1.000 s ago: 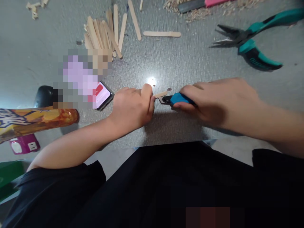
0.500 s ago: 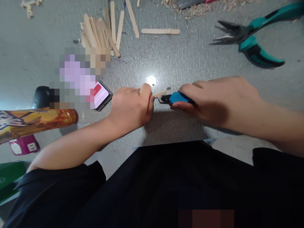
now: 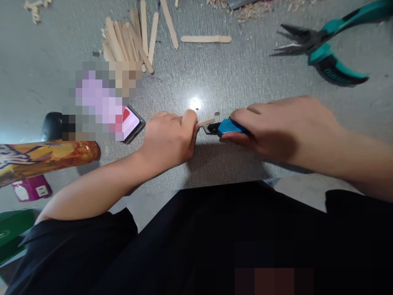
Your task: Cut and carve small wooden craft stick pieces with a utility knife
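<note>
My left hand (image 3: 170, 137) is closed in a fist on the grey table (image 3: 233, 82), pinching a short wooden stick (image 3: 206, 121) whose end pokes out to the right. My right hand (image 3: 282, 127) is wrapped round a blue utility knife (image 3: 229, 126). The knife's metal tip (image 3: 208, 128) rests against the stick, right beside my left thumb. Both hands lie low near the table's front edge, almost touching each other.
A heap of wooden sticks (image 3: 129, 39) lies at the back left, with one single stick (image 3: 205, 39) apart. Teal-handled pliers (image 3: 322, 49) lie at the back right. A phone (image 3: 132, 123), an orange printed tube (image 3: 46, 157) and wood shavings (image 3: 254, 10) are also on the table.
Both hands keep their grip and stay in place. The whole scene has slid slightly up and left in view as my head shifted.
</note>
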Demonstrator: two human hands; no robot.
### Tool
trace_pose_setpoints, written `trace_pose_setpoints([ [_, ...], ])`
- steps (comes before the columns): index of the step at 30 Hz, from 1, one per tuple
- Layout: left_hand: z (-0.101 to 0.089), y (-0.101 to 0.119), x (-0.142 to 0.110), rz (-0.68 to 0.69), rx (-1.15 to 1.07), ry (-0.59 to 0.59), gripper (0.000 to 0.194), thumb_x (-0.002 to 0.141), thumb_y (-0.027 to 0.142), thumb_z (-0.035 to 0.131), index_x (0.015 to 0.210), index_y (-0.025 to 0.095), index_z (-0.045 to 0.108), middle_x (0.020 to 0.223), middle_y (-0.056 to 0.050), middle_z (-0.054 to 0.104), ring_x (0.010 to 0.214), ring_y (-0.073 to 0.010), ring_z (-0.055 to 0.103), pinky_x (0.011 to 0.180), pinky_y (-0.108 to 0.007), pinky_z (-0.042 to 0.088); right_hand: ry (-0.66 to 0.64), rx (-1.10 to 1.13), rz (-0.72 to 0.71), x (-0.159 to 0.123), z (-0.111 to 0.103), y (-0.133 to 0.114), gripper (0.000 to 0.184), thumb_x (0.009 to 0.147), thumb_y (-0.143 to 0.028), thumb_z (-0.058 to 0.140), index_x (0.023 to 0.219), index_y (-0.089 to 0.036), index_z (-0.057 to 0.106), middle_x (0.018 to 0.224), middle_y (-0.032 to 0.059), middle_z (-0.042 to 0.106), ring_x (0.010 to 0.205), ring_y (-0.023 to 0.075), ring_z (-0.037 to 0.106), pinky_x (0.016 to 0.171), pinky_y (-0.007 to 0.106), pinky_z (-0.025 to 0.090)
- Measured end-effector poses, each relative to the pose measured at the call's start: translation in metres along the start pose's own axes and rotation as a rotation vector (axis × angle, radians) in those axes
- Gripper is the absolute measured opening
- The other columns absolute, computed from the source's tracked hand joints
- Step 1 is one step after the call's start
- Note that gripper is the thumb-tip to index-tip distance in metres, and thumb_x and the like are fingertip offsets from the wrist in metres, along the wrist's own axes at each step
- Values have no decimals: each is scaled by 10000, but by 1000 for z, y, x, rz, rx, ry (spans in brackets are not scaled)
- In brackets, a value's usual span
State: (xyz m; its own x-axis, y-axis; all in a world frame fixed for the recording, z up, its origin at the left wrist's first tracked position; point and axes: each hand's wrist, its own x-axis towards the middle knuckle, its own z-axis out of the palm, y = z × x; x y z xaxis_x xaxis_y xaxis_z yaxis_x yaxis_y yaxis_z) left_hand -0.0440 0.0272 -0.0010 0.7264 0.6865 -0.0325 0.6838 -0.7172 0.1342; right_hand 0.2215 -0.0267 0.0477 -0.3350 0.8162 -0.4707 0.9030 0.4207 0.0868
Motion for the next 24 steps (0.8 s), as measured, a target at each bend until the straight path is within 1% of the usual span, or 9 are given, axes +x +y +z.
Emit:
trace_pose_setpoints([
  [2,-1,0,0,8,12,-22,342,1148,354,442,1030,204,725,699,-87,679,602,-258,602,687,-414,387,3,-25,-4,0,-2,0,668,1206,-800,342,1224,-254,726,878,55,737,699,301,673,545,365,243],
  [4,-3,1,1,-13,-3,-59,325,1143,374,460,1052,214,729,704,-82,678,624,-264,627,691,-408,395,7,-11,-16,0,-3,-1,638,1218,-767,357,1238,-241,718,875,62,737,676,291,662,533,362,227],
  [7,-8,1,2,-65,-61,-107,320,1139,433,489,1078,228,726,725,-79,684,653,-269,654,695,-404,419,-5,45,-42,0,-5,-1,620,1246,-694,307,1246,-220,706,881,85,734,633,281,639,512,352,226],
  [9,-10,0,3,-76,-86,-111,344,1146,472,473,1088,237,718,715,-71,682,644,-263,645,676,-397,419,-17,62,-41,1,-7,-1,620,1248,-689,286,1233,-228,701,862,84,719,611,284,616,500,352,229],
  [13,-15,-1,4,-80,-104,-114,354,1154,481,446,1102,252,710,703,-59,687,640,-258,645,649,-391,416,-25,89,-41,2,-8,2,687,1230,-743,258,1190,-232,716,794,71,669,559,246,508,507,351,240],
  [16,-17,-1,5,-90,-106,-150,363,1158,488,434,1102,259,710,715,-67,696,655,-282,669,646,-413,430,22,90,-55,1,-5,7,708,1228,-749,270,1200,-217,736,762,62,648,526,201,410,524,343,210],
  [20,-20,-1,7,-87,-77,-186,438,1168,519,369,1129,248,711,709,-75,688,661,-307,681,632,-433,409,72,60,-45,1,2,9,799,1214,-783,171,1238,-230,746,720,45,635,492,181,316,545,343,182],
  [22,-21,-2,8,-90,-79,-190,451,1161,519,360,1129,235,709,704,-81,680,652,-317,673,623,-439,386,96,34,-41,1,3,9,773,1218,-777,195,1234,-235,745,719,39,636,488,175,283,544,341,176],
  [24,-21,-3,8,-102,-107,-192,390,1149,509,412,1117,248,700,700,-68,667,643,-308,665,626,-430,384,77,27,-40,2,2,9,710,1222,-771,274,1220,-235,740,723,35,639,488,166,262,531,336,183],
])
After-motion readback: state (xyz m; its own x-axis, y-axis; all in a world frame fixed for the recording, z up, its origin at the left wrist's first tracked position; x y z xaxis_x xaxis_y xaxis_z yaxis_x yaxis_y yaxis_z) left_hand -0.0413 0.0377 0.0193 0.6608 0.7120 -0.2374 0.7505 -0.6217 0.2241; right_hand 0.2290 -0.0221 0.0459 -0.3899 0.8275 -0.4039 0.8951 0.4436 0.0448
